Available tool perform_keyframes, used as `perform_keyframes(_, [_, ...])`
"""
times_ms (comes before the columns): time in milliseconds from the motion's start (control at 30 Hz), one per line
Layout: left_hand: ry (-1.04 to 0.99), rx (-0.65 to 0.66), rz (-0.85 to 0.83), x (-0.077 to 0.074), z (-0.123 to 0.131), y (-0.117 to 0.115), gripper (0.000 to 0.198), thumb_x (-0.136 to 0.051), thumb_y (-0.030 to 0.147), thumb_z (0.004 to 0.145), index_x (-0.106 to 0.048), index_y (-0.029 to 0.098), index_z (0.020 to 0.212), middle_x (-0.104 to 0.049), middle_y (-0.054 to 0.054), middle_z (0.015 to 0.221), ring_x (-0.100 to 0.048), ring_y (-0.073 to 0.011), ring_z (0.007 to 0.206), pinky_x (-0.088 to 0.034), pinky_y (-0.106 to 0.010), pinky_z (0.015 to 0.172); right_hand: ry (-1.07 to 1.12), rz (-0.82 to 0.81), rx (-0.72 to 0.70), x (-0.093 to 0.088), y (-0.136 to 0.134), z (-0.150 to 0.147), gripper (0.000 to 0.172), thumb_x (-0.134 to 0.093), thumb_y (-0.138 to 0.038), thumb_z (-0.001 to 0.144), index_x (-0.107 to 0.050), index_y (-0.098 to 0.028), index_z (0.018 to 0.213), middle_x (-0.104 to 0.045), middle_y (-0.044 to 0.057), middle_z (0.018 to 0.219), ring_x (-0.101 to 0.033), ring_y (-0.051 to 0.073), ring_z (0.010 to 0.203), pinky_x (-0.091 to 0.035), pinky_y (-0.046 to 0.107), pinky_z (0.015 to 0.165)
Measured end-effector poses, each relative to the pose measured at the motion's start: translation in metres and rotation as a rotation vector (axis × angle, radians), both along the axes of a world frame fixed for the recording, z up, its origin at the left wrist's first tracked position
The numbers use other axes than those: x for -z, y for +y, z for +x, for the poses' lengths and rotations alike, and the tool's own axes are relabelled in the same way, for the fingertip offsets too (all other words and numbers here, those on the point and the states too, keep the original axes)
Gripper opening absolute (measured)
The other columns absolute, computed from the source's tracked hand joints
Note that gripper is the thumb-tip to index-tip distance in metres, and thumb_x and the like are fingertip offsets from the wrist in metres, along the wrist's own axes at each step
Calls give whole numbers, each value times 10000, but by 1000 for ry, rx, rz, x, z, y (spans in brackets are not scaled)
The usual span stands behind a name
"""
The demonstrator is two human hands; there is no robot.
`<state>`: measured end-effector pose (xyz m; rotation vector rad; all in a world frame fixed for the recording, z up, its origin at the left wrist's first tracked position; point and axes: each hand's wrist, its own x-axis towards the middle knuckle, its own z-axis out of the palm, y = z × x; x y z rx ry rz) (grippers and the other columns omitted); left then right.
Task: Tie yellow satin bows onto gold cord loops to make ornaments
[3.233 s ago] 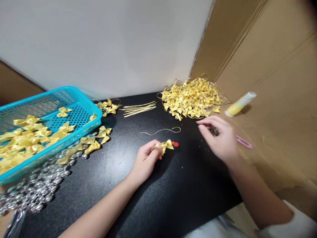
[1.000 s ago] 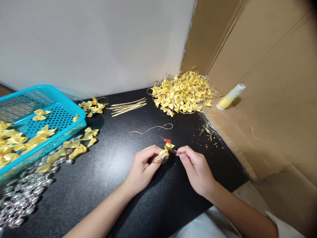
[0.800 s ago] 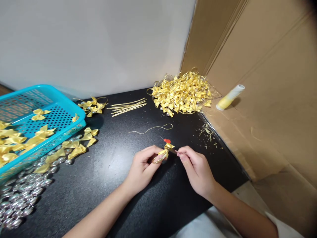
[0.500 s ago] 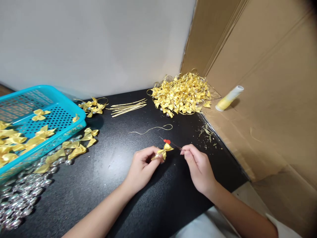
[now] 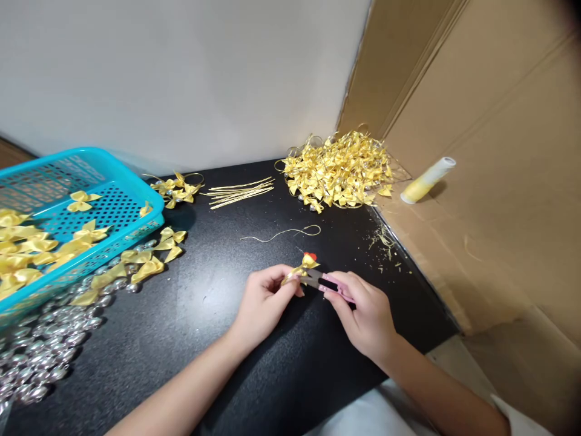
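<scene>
Close above the black table (image 5: 254, 363), the left hand (image 5: 267, 301) pinches a yellow bow (image 5: 309, 261) between thumb and fingers, while the right hand (image 5: 367, 312) grips pink snips (image 5: 340, 286), their parted blades reaching right up to the bow. Just behind the bow shows a red piece (image 5: 313, 255); farther back, near it, lies a curled thread (image 5: 281, 232). Whether the blades touch ribbon, I cannot tell.
</scene>
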<state>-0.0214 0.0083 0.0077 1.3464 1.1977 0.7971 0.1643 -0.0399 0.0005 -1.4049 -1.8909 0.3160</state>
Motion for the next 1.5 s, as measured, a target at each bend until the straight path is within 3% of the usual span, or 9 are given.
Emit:
perform_keyframes(233, [-42,-28,4,-1,1,0,314,-574,359,825,-634,161,589,-607,6,559,-481,-102,549,-364,-214,555,-33,100,55,3,-2,1,183,-551,-302,961,-652,-166,1030,-731,28,797,-704,112,668,-555,170,676])
perform_keyframes(1500, [-27,-19,-3,1,4,-3,316,-579,369,834,-679,157,622,-649,-20,598,-472,-116,542,-344,-228,525,-181,188,80,1,-1,-1,255,-476,-309,1000,-689,-172,1023,-740,26,750,-704,118,630,-550,190,635])
